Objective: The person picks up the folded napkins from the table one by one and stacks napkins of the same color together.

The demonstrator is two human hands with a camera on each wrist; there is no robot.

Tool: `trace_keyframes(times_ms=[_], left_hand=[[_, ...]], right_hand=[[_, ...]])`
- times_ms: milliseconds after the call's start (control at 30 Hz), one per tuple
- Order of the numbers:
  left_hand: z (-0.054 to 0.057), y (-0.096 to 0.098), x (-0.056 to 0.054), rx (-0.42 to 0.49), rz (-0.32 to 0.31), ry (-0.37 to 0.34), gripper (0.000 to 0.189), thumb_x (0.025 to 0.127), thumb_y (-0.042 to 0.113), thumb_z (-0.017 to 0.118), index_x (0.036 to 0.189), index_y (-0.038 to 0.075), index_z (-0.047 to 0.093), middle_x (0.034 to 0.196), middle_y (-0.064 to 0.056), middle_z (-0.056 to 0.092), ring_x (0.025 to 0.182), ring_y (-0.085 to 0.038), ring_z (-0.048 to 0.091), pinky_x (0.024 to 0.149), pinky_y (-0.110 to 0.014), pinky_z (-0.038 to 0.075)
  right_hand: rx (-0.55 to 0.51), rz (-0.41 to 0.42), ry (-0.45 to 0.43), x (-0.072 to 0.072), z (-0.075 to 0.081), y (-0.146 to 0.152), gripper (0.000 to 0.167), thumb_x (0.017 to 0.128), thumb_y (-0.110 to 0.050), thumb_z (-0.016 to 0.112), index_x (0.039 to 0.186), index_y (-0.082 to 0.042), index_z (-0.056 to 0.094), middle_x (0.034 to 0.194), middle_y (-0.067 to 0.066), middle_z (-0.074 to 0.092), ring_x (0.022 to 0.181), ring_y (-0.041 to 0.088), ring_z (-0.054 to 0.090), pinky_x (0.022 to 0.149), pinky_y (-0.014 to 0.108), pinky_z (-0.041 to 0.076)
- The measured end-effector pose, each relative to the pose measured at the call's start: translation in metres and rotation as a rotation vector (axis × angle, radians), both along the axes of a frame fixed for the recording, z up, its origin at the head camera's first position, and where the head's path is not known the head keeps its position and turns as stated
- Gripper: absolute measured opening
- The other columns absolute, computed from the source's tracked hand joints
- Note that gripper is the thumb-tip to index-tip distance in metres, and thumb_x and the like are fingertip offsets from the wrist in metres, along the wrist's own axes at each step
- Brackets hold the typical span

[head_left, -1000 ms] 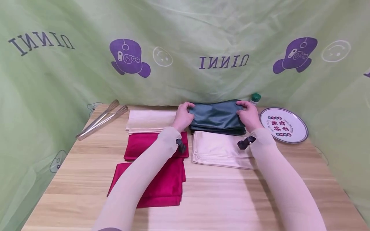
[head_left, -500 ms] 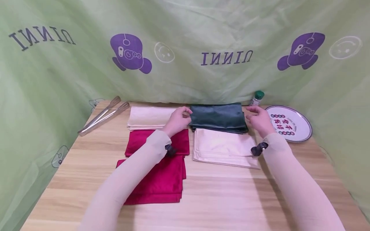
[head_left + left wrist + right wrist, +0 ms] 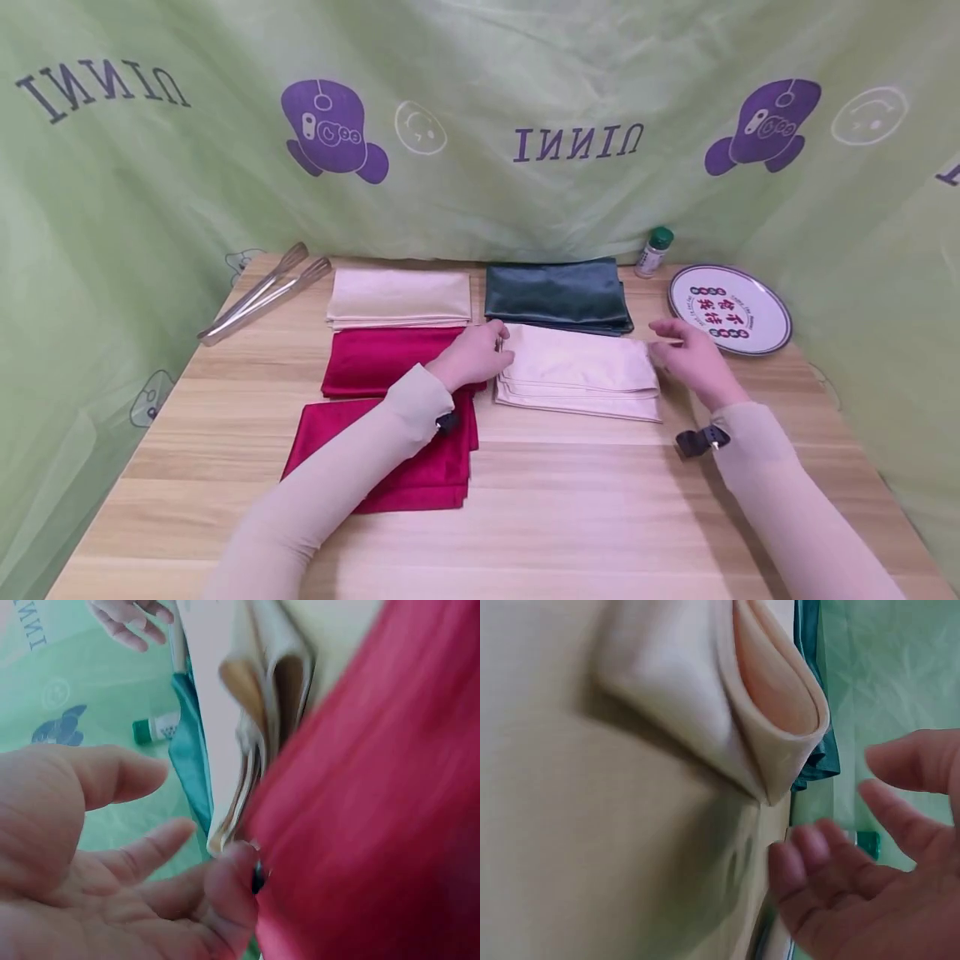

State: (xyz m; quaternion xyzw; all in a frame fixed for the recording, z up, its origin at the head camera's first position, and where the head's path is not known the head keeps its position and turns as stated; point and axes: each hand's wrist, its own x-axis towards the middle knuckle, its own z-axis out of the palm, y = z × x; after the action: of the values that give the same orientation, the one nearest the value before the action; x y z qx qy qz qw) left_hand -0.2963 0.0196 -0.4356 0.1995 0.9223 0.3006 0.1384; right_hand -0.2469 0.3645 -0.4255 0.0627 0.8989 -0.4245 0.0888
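A folded cream satin cloth stack (image 3: 577, 367) lies at the middle right of the table. At its left edge is my left hand (image 3: 474, 357), palm turned towards it, thumb and forefinger apart and fingertips right at the fold in the left wrist view. My right hand (image 3: 696, 360) is beside the stack's right edge, fingers loosely bent and holding nothing. In the right wrist view a gap shows between those fingers and the looped cream folds (image 3: 780, 697). Behind the stack lies a folded dark green cloth (image 3: 555, 292). Folded red cloth (image 3: 375, 358) lies under my left hand.
Another folded cream cloth (image 3: 401, 293) lies at the back left. A second red pile (image 3: 431, 467) is nearer the front, partly under my left sleeve. Metal tongs (image 3: 262, 298) lie far left. A green-capped shaker (image 3: 651, 257) and a round printed plate (image 3: 767, 312) are at the back right.
Both hands have let go of the dark green cloth and moved nearer, to the two sides of the front cream stack. The green cloth now lies flatter.
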Motion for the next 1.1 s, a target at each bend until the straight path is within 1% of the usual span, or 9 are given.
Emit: trace_keyframes(times_ms=[133,267,333,433,533,667,867,1000,1100], left_hand=[[-0.006,0.003,0.010,-0.029,-0.010,-0.016,0.045,0.093,0.027,0.062,0.132,0.007,0.054,0.120,-0.011,0.064,0.105,-0.023,0.058,0.092,-0.035,0.047],[-0.010,0.006,0.017,-0.021,-0.002,-0.012,0.046,0.092,0.027,0.063,0.133,0.009,0.054,0.125,-0.011,0.062,0.107,-0.024,0.057,0.093,-0.035,0.046],[-0.010,0.009,0.021,-0.014,-0.002,-0.015,0.046,0.092,0.027,0.063,0.134,0.010,0.055,0.127,-0.010,0.062,0.107,-0.023,0.057,0.092,-0.035,0.047],[-0.009,0.012,0.027,-0.004,-0.011,-0.016,0.048,0.092,0.027,0.063,0.137,0.011,0.053,0.132,-0.008,0.059,0.111,-0.023,0.056,0.095,-0.035,0.045],[-0.009,0.018,0.033,0.051,-0.011,-0.006,0.051,0.092,0.026,0.064,0.139,0.011,0.051,0.139,-0.009,0.053,0.123,-0.023,0.051,0.104,-0.035,0.040],[-0.017,0.025,0.038,0.222,0.067,0.011,0.051,0.088,0.019,0.067,0.136,0.009,0.051,0.137,-0.012,0.050,0.126,-0.022,0.046,0.105,-0.033,0.038],[-0.029,0.029,0.036,0.497,0.237,-0.047,0.057,0.081,0.003,0.068,0.135,0.008,0.050,0.115,-0.008,0.050,0.096,-0.019,0.052,0.082,-0.030,0.047],[-0.034,0.028,0.035,0.548,0.290,-0.084,0.059,0.078,-0.001,0.068,0.134,0.010,0.052,0.116,-0.008,0.048,0.096,-0.019,0.050,0.080,-0.028,0.046],[-0.036,0.026,0.036,0.560,0.306,-0.095,0.056,0.078,-0.004,0.067,0.130,0.010,0.055,0.115,-0.008,0.047,0.096,-0.020,0.048,0.080,-0.028,0.044]], right_hand=[[0.067,0.062,-0.037,0.022,-0.003,0.002,0.058,0.099,-0.029,0.056,0.149,-0.007,0.038,0.144,0.028,0.040,0.126,0.045,0.042,0.101,0.064,0.032],[0.140,0.132,-0.070,0.037,-0.004,-0.001,0.061,0.100,-0.034,0.054,0.152,-0.008,0.035,0.144,0.029,0.039,0.128,0.047,0.039,0.101,0.065,0.031],[0.155,0.151,-0.081,0.041,-0.005,-0.004,0.060,0.100,-0.035,0.052,0.152,-0.009,0.035,0.134,0.029,0.050,0.118,0.045,0.048,0.096,0.059,0.037],[0.156,0.156,-0.100,0.042,-0.006,-0.010,0.059,0.101,-0.034,0.050,0.152,-0.009,0.035,0.104,0.021,0.060,0.088,0.034,0.056,0.080,0.045,0.043],[0.166,0.157,-0.085,0.042,-0.008,-0.014,0.056,0.100,-0.032,0.051,0.150,-0.007,0.039,0.097,0.018,0.060,0.078,0.026,0.055,0.075,0.040,0.042],[0.168,0.133,-0.044,0.040,-0.009,-0.017,0.054,0.098,-0.026,0.056,0.146,-0.006,0.044,0.122,0.025,0.054,0.097,0.031,0.055,0.085,0.047,0.042],[0.020,0.043,-0.047,0.034,-0.008,-0.018,0.063,0.092,-0.015,0.060,0.150,-0.009,0.038,0.147,0.032,0.030,0.112,0.041,0.046,0.088,0.049,0.041],[-0.121,-0.011,-0.050,0.029,-0.009,-0.018,0.066,0.088,-0.005,0.060,0.150,-0.004,0.036,0.155,0.032,0.020,0.134,0.047,0.030,0.106,0.057,0.030],[-0.228,-0.059,-0.057,0.027,-0.012,-0.020,0.066,0.086,0.002,0.060,0.148,0.000,0.037,0.155,0.029,0.021,0.118,0.036,0.051,0.098,0.043,0.043]])
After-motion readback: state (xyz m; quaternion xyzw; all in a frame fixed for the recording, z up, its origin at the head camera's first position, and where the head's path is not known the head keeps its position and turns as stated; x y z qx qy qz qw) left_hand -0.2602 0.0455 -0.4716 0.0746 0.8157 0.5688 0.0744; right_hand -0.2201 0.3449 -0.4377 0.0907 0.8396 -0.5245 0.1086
